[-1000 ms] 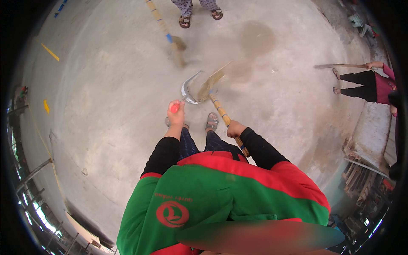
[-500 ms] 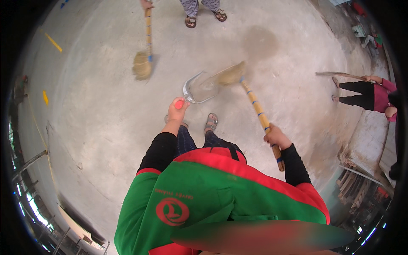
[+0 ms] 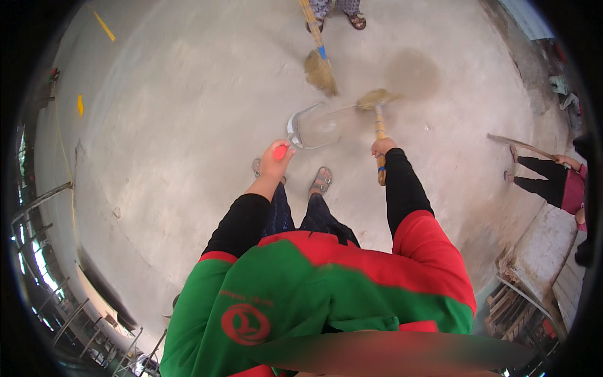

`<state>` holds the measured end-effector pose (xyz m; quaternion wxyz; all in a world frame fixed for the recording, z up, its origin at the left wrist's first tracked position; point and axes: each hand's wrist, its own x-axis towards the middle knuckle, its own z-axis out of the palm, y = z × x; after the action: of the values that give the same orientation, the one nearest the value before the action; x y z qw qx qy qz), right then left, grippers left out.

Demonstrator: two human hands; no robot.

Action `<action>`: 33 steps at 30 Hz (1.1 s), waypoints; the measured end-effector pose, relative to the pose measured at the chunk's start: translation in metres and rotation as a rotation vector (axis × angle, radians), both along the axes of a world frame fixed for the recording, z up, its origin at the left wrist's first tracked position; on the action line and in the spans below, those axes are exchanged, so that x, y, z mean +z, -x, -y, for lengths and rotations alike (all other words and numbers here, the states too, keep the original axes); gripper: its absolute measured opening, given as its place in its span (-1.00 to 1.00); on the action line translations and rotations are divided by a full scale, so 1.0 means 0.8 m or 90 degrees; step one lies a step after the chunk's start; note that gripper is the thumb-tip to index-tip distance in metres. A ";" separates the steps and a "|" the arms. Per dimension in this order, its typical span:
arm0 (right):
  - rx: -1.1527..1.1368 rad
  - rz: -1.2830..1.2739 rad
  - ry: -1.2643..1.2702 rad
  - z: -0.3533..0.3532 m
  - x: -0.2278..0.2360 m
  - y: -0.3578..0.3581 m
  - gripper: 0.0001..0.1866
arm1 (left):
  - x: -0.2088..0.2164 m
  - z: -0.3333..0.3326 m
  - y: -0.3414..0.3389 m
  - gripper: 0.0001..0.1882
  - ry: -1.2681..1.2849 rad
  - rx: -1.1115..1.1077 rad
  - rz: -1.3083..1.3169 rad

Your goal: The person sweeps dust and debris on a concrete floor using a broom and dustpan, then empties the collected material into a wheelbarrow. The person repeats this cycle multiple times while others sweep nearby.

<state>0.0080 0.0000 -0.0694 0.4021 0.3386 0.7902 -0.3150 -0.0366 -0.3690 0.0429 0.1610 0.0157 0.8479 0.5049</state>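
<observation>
My left hand (image 3: 274, 161) grips the red handle (image 3: 281, 151) of a metal dustpan (image 3: 317, 127) that rests on the concrete floor ahead of my sandalled feet (image 3: 321, 181). My right hand (image 3: 380, 148) is closed on the wooden stick of a straw broom (image 3: 375, 100), whose head lies at the right edge of the dustpan. Both my forearms wear black sleeves under a green and red vest.
Another person stands at the top with sandalled feet (image 3: 356, 21) and sweeps with a second broom (image 3: 320, 70) close to the dustpan. A third person (image 3: 553, 182) crouches at the right by a wooden plank. A damp patch (image 3: 412, 73) marks the floor. Metal railings (image 3: 38, 207) line the left.
My broom has swung left and its head now lies at the dustpan's right edge. The other person's broom has moved from the left to just above the dustpan.
</observation>
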 end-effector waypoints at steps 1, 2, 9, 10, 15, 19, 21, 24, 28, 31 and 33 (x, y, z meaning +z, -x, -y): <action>0.095 0.026 -0.022 0.018 -0.004 -0.006 -0.77 | 0.000 -0.003 0.000 -0.76 0.009 0.010 0.015; 0.076 -0.005 -0.029 0.045 -0.006 -0.020 -0.77 | 0.001 -0.006 0.001 -0.77 0.012 0.017 0.031; 0.143 0.061 0.016 0.157 0.068 -0.106 -0.72 | 0.005 -0.018 0.015 -0.79 0.061 0.015 0.045; 0.148 0.066 0.045 0.165 0.081 -0.113 -0.74 | 0.004 -0.020 0.018 -0.79 0.061 0.012 0.050; 0.032 0.097 0.176 0.165 0.148 -0.142 -0.73 | 0.002 -0.022 0.023 -0.78 0.090 -0.007 0.041; -0.255 -0.036 0.269 0.140 0.219 -0.203 -0.71 | 0.000 -0.018 0.021 -0.78 0.105 -0.011 0.059; -0.455 -0.089 0.392 0.126 0.246 -0.241 -0.71 | -0.002 -0.018 0.020 -0.77 0.101 -0.013 0.064; -0.559 -0.016 0.399 0.116 0.266 -0.297 -0.79 | -0.007 -0.019 0.023 -0.77 0.088 -0.019 0.044; -0.576 -0.058 0.289 0.063 0.268 -0.334 -0.84 | -0.011 -0.021 0.025 -0.76 0.082 -0.024 0.022; -0.634 -0.080 0.231 0.036 0.247 -0.343 -0.88 | -0.012 -0.020 0.021 -0.77 0.082 -0.017 0.008; -0.614 -0.080 0.125 0.027 0.217 -0.338 -0.89 | -0.012 -0.020 0.019 -0.78 0.073 -0.012 -0.002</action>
<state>0.2788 -0.0215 0.1046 0.1921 0.6065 0.5327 -0.5581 -0.0521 -0.3530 0.0329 0.1648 0.0156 0.8754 0.4542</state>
